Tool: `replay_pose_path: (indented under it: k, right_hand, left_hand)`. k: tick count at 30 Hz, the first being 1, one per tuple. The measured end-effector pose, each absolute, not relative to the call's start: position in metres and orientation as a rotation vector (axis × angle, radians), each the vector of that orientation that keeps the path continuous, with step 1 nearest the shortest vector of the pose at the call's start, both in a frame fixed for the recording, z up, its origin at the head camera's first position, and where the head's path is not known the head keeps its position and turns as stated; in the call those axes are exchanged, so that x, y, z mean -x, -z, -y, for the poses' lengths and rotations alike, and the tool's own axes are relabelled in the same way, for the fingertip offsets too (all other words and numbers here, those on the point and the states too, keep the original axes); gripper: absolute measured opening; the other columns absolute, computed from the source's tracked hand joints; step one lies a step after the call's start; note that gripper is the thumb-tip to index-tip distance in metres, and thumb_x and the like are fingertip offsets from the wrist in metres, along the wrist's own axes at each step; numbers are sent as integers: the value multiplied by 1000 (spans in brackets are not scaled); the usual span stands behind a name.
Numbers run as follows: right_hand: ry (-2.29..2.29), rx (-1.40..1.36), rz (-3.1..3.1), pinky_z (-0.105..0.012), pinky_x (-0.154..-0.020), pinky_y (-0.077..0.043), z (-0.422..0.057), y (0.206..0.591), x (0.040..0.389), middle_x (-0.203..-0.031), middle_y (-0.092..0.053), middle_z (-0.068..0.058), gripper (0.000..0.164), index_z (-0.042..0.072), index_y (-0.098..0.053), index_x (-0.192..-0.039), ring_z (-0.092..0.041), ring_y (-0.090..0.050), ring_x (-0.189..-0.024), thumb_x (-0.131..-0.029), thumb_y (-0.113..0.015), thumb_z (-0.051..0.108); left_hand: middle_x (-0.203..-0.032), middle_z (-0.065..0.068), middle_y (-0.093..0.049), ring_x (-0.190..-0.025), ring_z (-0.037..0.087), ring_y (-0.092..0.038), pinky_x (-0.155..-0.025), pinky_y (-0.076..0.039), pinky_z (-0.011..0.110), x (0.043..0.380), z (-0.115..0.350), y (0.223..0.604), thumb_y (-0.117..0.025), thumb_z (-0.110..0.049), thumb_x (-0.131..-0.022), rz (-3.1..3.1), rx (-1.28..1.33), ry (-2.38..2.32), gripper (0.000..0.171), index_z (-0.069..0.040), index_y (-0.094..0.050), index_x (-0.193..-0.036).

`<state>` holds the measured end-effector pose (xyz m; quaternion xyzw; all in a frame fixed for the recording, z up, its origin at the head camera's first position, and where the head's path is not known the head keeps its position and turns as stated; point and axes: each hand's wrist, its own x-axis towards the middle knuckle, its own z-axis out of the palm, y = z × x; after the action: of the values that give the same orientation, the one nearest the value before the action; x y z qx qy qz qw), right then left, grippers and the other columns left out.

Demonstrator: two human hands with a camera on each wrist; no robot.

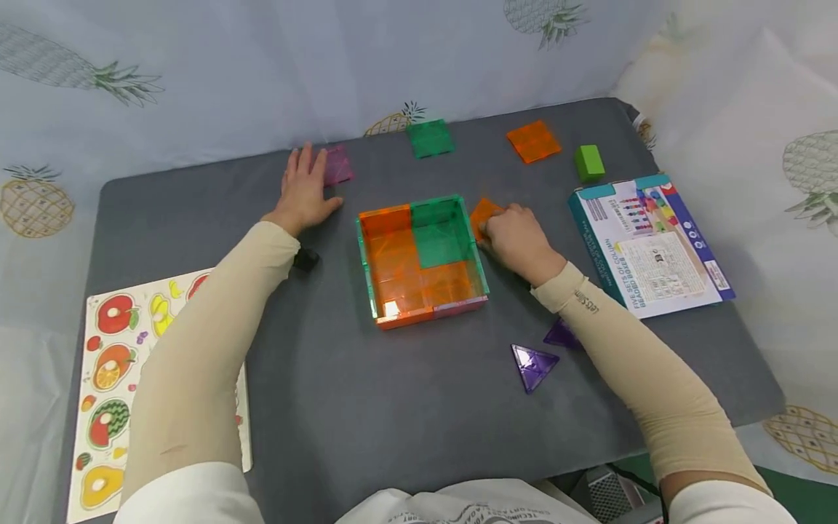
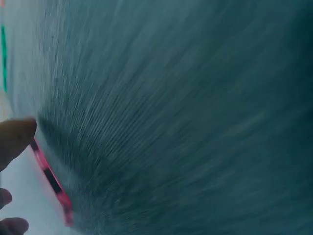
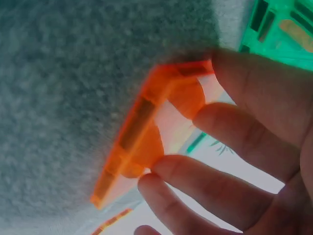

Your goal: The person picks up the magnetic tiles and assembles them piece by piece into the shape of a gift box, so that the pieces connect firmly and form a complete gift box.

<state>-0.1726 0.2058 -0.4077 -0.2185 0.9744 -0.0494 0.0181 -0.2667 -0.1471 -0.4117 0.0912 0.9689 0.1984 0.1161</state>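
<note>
The person's right hand (image 1: 520, 244) pinches an orange tile (image 1: 483, 216) by its edge, thumb on 1 side and fingers on the other, with the tile tilted in the right wrist view. The left hand (image 1: 304, 185) is spread, fingers straight and thumb stuck out, just beside a pink tile (image 1: 337, 165); I can't tell whether the fingertips touch it. Between the 2 hands, nearer the right, sits a square open-topped box (image 1: 404, 318) of see-through orange and green tiles, with a pinkish piece in its near wall. Farther out than the hands lie a green tile (image 1: 430, 138) and another orange tile (image 1: 533, 141), and to the right of those stands a green block (image 1: 589, 163). Right of the right hand is a printed carton (image 1: 661, 266); nearer the person than that hand are 2 purple triangles (image 1: 532, 366), 1 partly under the forearm. Below the left hand, the left arm crosses a fruit board (image 1: 101, 455). All this rests on a grey tabletop (image 1: 373, 407), backed by a pineapple-print curtain (image 1: 262, 65).
</note>
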Motion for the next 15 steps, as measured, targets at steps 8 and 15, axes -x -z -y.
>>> replay_pose_path:
  k: [8, 15]
  right_hand:
    - [223, 606, -3062, -54, -85, -45, -202, 416, 169, -97, -62, -18, 34, 2, -71, -101, -38, -54, -91, -87, -71, 33]
    - [215, 505, -2970, -64, -91, -43, -214, 416, 169, -131, -51, -29, 52, 4, -59, -132, -51, -49, -114, -91, -64, 37]
  left_hand:
    - [-157, 29, -5, -146, 45, -5, -114, -10, 63, 283, 157, 411, -51, -31, -99, -2726, -376, -357, 81, 0, 0, -153]
    - [-139, 30, -35, -129, 47, -31, -107, -16, 66, 277, 152, 406, -62, -33, -93, -2758, -435, -327, 68, -12, -30, -149]
